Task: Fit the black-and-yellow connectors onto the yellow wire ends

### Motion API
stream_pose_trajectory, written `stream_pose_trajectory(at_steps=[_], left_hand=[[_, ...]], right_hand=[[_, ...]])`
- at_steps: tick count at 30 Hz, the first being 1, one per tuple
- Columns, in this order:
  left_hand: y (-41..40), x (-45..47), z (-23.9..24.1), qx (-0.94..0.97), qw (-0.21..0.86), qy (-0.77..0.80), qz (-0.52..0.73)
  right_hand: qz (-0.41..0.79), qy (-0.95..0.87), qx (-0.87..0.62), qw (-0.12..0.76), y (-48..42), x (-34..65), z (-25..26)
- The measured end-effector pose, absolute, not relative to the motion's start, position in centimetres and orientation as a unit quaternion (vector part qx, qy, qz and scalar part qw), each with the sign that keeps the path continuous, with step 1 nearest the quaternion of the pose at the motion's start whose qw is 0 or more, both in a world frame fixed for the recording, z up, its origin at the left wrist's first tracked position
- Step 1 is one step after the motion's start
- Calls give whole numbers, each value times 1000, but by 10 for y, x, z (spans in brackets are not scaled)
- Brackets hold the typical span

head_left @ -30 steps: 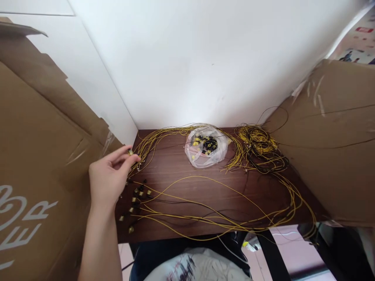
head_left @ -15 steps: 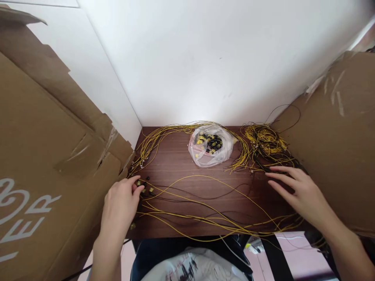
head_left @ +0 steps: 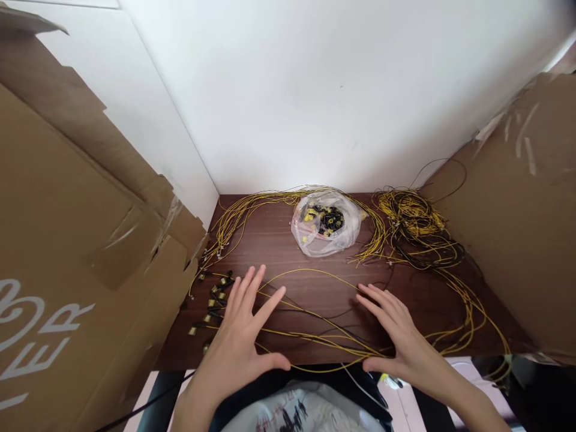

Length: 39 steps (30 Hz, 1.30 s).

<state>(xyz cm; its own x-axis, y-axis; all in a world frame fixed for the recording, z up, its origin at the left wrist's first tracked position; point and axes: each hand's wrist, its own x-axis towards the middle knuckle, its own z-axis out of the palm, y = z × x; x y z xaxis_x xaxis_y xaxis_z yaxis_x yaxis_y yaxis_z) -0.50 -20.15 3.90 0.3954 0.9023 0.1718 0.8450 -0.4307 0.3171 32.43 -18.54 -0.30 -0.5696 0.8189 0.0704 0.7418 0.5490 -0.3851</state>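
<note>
My left hand (head_left: 243,339) is open over the front of the brown table, fingers spread above yellow and black wires (head_left: 310,335). Across from it my right hand (head_left: 398,330) is also open, its fingertips close to a curved yellow wire (head_left: 310,270). Neither hand holds anything. To the left of my left hand, several small black connectors with yellowish ends (head_left: 211,303) lie at the wires' left ends, partly hidden by that hand. The wires run to the right beneath both hands and bend round near the table's right side.
A clear plastic bag (head_left: 346,240) of black and yellow parts stands at the back. A tangled wire bundle (head_left: 411,213) lies back right, another wire bundle (head_left: 234,219) back left. Cardboard walls (head_left: 112,252) flank the brown table (head_left: 270,240), with a white wall (head_left: 315,108) behind.
My left hand has moved right, away from the connectors, and spread its fingers. My right hand has come left and toward me, off the dark wires by the tangled bundle.
</note>
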Motion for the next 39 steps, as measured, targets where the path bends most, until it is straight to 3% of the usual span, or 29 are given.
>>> stream_pose_trajectory(at_steps=[7,16,27,39], left_hand=[[-187,-14,7,806,115,549,189],[-171,-14,2,779,117,555,266],[-170,-20,8,784,180,540,248],[-169,-17,8,798,181,515,255]], right_hand=[[129,-847,-462,228,-167,326,-5],[79,-871,-433,218,-124,309,14],[156,-870,-420,208,-163,188,8],[195,-868,-399,221,-159,179,10]])
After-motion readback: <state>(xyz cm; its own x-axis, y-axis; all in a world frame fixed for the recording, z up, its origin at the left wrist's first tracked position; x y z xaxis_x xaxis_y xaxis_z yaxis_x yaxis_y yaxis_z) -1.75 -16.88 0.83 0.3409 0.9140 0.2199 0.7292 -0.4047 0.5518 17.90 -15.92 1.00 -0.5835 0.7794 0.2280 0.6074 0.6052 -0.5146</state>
